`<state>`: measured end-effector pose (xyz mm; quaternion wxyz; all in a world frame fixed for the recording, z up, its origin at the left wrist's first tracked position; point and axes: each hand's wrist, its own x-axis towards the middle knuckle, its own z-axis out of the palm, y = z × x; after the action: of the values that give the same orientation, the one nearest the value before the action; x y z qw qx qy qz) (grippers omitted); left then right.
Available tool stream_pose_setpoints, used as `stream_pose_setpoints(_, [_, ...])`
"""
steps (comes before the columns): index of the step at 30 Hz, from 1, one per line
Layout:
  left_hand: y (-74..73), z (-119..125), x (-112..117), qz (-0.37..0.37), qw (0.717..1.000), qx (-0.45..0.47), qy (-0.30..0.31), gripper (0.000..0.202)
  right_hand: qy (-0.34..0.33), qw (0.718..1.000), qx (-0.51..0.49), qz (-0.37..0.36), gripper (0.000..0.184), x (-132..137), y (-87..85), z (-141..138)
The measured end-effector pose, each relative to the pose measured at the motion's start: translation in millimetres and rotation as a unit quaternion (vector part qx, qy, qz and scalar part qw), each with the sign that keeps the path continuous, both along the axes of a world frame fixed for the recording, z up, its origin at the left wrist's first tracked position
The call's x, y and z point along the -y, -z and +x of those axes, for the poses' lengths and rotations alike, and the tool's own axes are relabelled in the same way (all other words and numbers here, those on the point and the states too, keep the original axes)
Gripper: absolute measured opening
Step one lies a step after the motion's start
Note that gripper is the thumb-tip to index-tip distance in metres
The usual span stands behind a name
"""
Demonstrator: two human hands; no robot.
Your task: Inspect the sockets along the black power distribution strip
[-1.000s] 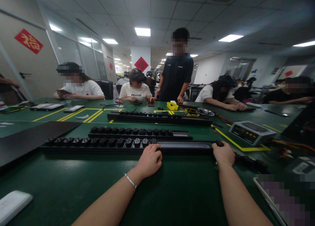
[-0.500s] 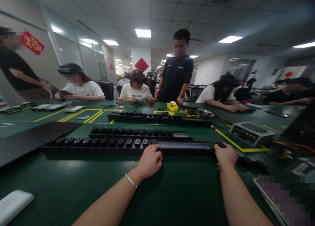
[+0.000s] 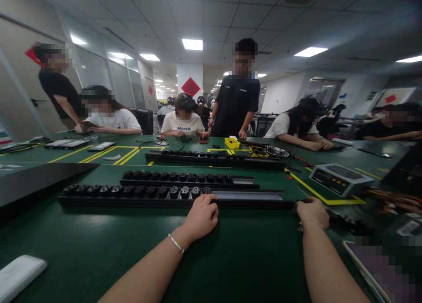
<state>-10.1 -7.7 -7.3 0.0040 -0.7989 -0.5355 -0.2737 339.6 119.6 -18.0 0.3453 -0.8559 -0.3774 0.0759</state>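
Note:
A long black power track [image 3: 250,204] lies crosswise in front of me, with a row of round black socket modules [image 3: 140,191] along its left and middle. My left hand [image 3: 201,216] is closed over the track's near edge, its fingertips beside the rightmost module. Past the track's right end, my right hand [image 3: 313,213] pinches a small black part [image 3: 306,200], mostly hidden by the fingers. Just behind lies a shorter track [image 3: 244,180], also carrying round modules. A dark row of loose pieces [image 3: 351,223] sits right of my right hand.
Farther back lies another black track [image 3: 214,161]. A grey power supply [image 3: 341,180] with cables stands at right, a phone [image 3: 365,268] at lower right. A white object [image 3: 21,276] is lower left, a black panel [image 3: 42,184] above it. Several people are across the table.
My right hand has moved a little to the right, away from the track's end, still pinching the black part. My left hand stays on the track. A person at far left has moved right.

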Motion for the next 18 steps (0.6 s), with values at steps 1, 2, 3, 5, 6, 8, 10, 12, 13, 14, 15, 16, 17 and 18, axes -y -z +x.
stream_pose_setpoints(1, [0.0,0,0,-0.001,1.0,0.0,0.0,0.011,0.001,1.0,0.005,-0.009,0.051,0,0.3,0])
stream_pose_setpoints(2, [-0.2,0,0,-0.002,1.0,0.001,0.0,0.01,0.0,1.0,0.012,-0.018,0.051,0,0.3,0])
stream_pose_setpoints(3, [-0.5,0,1,-0.003,1.0,0.002,0.0,0.01,0.001,1.0,0.019,-0.023,0.051,1,0.2,-1])
stream_pose_setpoints(5, [-1.3,0,1,-0.006,1.0,0.004,0.0,0.01,0.008,0.999,0.039,-0.022,0.049,3,-0.6,-4])
stream_pose_setpoints(6, [-1.6,0,1,-0.007,1.0,0.005,0.001,0.01,0.016,0.998,0.05,-0.018,0.048,5,-1.2,-5])
stream_pose_setpoints(8, [-1.9,0,2,-0.009,1.0,0.007,0.002,0.01,0.04,0.997,0.069,-0.012,0.048,9,-3.4,-10])
stream_pose_setpoints(10, [-1.6,0,1,-0.009,1.0,0.009,0.003,0.01,0.063,0.995,0.083,-0.002,0.048,13,-7.3,-15])
stream_pose_setpoints(12, [-1.0,1,1,-0.008,1.0,0.011,0.003,0.011,0.073,0.99,0.108,0.054,0.044,18,-13.1,-22])
stream_pose_setpoints(13, [-0.7,1,0,-0.008,1.0,0.013,0.002,0.011,0.064,0.984,0.127,0.106,0.041,20,-16.6,-28])
stream_pose_setpoints(14, [-0.6,1,0,-0.009,1.0,0.015,0.003,0.011,0.04,0.975,0.152,0.159,0.041,22,-20.3,-34])
stream_pose_setpoints(15, [-0.7,1,0,-0.012,1.0,0.018,0.004,0.01,-0.003,0.963,0.179,0.203,0.041,23,-23.7,-43])
stream_pose_setpoints(16, [-1.1,1,1,-0.016,1.0,0.022,0.008,0.01,-0.061,0.952,0.196,0.227,0.041,25,-26.8,-54])
stream_pose_setpoints(17, [-1.6,1,1,-0.019,0.999,0.027,0.012,0.009,-0.123,0.942,0.204,0.238,0.039,26,-29.1,-67])
stream_pose_setpoints(18, [-2.4,1,2,-0.02,0.999,0.036,0.014,0.008,-0.191,0.93,0.204,0.24,0.036,28,-30.7,-82])
